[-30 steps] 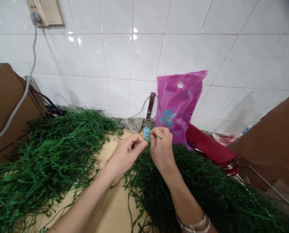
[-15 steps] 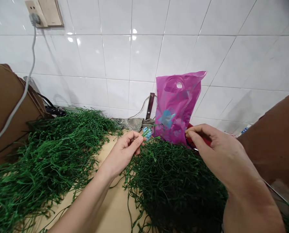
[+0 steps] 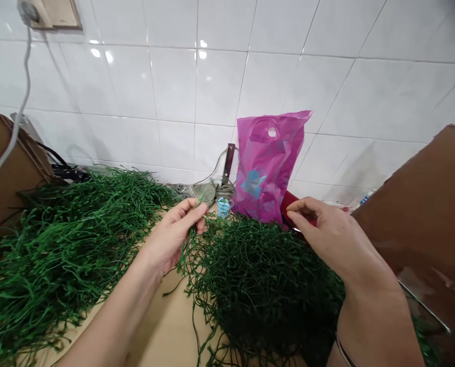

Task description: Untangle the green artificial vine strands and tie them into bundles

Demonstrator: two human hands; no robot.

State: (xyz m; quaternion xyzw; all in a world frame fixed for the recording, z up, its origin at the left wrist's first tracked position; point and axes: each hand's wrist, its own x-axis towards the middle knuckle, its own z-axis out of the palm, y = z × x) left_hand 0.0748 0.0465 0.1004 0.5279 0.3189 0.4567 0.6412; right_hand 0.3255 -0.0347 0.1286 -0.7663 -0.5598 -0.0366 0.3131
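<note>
My left hand is closed in a pinch round thin green stringy strands, whose ends stick out above and below the fingers. To the right, my right hand has thumb and forefinger pressed together beside the bottom of a purple plastic bag. Whatever lies between those fingertips is too small to make out. Just behind them shows a red object, partly hidden. Below both hands spreads a dark green heap of strands; another, brighter green heap lies at the left.
A small clear cup with blue and white contents stands by the bag. Cardboard boxes flank both sides, one at the left and one at the right. A white cable hangs before the tiled wall.
The view has shifted slightly to the right. My left hand has moved left, away from the bag, with the strands. My right hand stays pinched beside the bag.
</note>
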